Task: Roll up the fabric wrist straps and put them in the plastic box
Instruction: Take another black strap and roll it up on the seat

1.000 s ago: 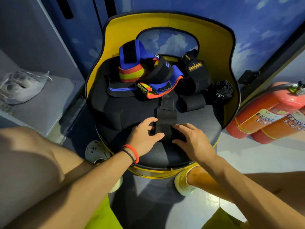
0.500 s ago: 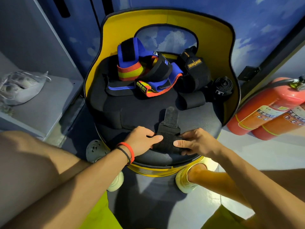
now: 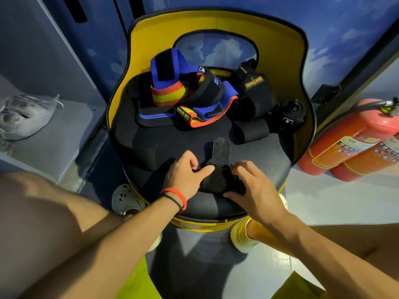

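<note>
A black fabric wrist strap (image 3: 218, 169) lies on the front of the black seat (image 3: 207, 205), partly rolled, its free end pointing away from me. My left hand (image 3: 186, 174) grips the roll's left side, thumb on top. My right hand (image 3: 253, 187) curls round its right side. Further back lie a blue, red and yellow strap (image 3: 165, 88), a second coloured strap (image 3: 207, 113), a black strap with gold lettering (image 3: 254, 91), a flat black strap (image 3: 251, 131), a rolled black strap (image 3: 290, 114) and a black strap with blue stripes (image 3: 154, 117). No plastic box is in view.
The seat has a tall yellow backrest (image 3: 278, 50). Two red fire extinguishers (image 3: 354, 143) lie on the floor at the right. A grey shelf (image 3: 64, 134) at the left holds a clear bag (image 3: 23, 115). My feet in pale shoes (image 3: 127, 199) stand beside the seat base.
The black strap has been rolled up further from its near end, so its free end is shorter. Both hands stay at the roll and have curled tighter round it.
</note>
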Demonstrator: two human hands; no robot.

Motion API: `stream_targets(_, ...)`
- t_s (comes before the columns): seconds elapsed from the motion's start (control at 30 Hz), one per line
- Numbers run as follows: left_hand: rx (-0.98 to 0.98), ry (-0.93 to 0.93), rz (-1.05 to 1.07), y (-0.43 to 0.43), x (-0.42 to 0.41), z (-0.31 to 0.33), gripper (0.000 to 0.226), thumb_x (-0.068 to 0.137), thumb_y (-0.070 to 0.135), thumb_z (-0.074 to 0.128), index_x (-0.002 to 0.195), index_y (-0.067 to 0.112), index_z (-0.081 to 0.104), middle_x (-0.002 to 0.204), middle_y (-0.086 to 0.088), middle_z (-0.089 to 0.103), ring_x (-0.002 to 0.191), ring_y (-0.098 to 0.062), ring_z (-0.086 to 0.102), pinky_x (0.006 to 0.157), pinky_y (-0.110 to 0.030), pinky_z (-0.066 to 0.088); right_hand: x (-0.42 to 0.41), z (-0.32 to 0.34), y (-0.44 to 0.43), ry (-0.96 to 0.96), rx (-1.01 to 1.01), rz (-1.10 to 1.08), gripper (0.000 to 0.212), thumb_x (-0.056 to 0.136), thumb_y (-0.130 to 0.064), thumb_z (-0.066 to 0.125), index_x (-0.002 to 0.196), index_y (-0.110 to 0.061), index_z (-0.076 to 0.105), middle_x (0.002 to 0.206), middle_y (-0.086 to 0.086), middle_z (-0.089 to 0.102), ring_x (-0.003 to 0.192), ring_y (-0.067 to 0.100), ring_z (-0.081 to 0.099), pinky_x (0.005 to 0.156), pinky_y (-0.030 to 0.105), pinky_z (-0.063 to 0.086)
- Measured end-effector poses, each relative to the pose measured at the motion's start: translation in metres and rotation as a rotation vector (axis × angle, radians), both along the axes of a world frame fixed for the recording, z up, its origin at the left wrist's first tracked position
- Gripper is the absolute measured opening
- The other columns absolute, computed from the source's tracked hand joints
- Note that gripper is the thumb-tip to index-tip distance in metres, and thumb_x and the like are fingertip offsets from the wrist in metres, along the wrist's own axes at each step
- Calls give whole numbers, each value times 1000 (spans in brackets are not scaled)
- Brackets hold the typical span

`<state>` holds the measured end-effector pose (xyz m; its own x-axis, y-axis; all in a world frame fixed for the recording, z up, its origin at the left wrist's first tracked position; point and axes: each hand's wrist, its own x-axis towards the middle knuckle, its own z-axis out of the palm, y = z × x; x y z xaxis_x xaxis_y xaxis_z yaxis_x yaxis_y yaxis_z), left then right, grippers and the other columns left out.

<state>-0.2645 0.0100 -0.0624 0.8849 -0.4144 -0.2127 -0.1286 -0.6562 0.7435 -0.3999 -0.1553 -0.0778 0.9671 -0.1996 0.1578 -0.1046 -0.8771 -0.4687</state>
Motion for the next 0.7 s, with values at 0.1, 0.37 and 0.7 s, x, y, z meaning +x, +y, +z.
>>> stream_targets(0.1,-62,-255,-107,-3,-5,-1,20,87,42,72,82,27,60,89,10,56,77,-10,59,65,-37,51,9,6,-7,65,-6,-18,42,75,-38,86,103,-19,59,101,-4,62,90,21,55,70,31,46)
stream_targets(0.37,-76,27,-299,17,7,3,52,67,43,89,115,32,72,109,9,67,101,-8,67,90,-36,57,21,14,-23,350,434,-139,58,60,-70,81,101,-31,72,94,-13,75,90,9,70,83,41,59)
stream_targets(0.7,79,117,-159,8,6,6,69,81,59,73,44,16,34,46,5,23,49,-15,26,54,-33,19,24,12,-14,363,712,-350,64,59,-72,80,84,-14,78,78,7,75,72,16,67,84,47,59)
